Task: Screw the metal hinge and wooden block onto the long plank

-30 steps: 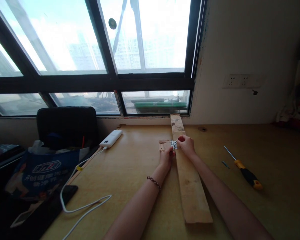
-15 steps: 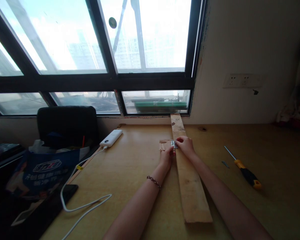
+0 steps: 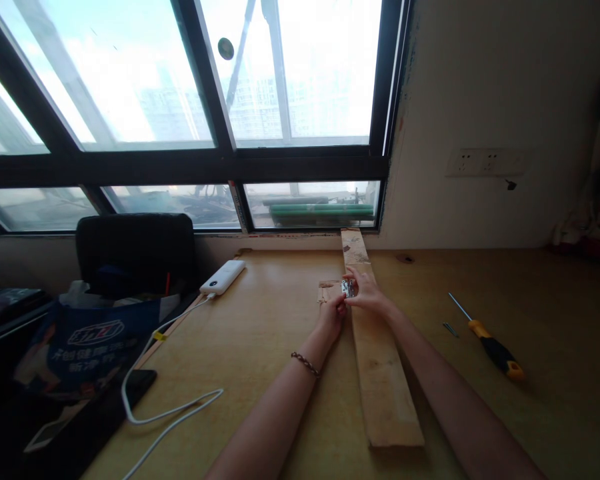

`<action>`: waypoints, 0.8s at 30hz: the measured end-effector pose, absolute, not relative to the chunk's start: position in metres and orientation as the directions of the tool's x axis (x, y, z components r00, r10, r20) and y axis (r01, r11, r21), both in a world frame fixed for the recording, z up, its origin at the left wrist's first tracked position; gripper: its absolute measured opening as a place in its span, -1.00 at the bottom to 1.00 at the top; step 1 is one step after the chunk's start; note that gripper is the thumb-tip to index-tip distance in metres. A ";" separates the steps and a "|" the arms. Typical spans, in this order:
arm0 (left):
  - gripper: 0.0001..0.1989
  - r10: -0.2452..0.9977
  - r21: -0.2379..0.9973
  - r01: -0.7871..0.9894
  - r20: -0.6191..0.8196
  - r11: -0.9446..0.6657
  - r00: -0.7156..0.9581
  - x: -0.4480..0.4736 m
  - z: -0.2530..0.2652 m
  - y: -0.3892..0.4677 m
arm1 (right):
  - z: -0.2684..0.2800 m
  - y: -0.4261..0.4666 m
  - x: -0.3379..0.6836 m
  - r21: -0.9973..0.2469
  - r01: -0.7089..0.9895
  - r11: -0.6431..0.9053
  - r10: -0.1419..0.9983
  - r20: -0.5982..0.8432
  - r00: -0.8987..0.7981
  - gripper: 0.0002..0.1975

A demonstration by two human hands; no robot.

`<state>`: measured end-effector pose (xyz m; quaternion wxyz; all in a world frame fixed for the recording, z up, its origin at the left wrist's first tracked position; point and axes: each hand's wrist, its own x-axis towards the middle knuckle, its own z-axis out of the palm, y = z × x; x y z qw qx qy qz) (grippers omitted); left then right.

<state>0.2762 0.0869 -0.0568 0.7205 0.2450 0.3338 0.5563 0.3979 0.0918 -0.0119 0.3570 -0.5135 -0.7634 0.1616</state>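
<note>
The hinge [image 3: 347, 289] sits between my left hand [image 3: 332, 317], pinching it, and my loosely spread right hand [image 3: 373, 297], by the plank [image 3: 387, 380] running away from me.

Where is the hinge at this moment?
The hinge is right of centre in the head view, at the left edge of the plank beside the small block, with the left hand below it and the right hand to its right.
</note>
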 end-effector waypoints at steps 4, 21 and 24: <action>-0.85 0.963 0.691 -0.673 -0.230 0.262 0.139 0.275 -0.056 0.087 | -0.015 0.093 0.399 -0.594 0.671 0.444 0.889 0.388 -0.245 -0.10; -0.86 0.900 0.993 -0.022 0.095 -0.116 -0.426 0.232 -0.056 0.111 | -0.013 0.094 0.401 -0.692 0.574 0.437 0.898 0.373 -0.234 -0.05; -0.89 0.913 0.976 0.184 0.177 -0.116 -0.366 0.228 -0.058 0.112 | -0.012 0.095 0.402 -0.686 0.579 0.441 0.897 0.367 -0.248 -0.06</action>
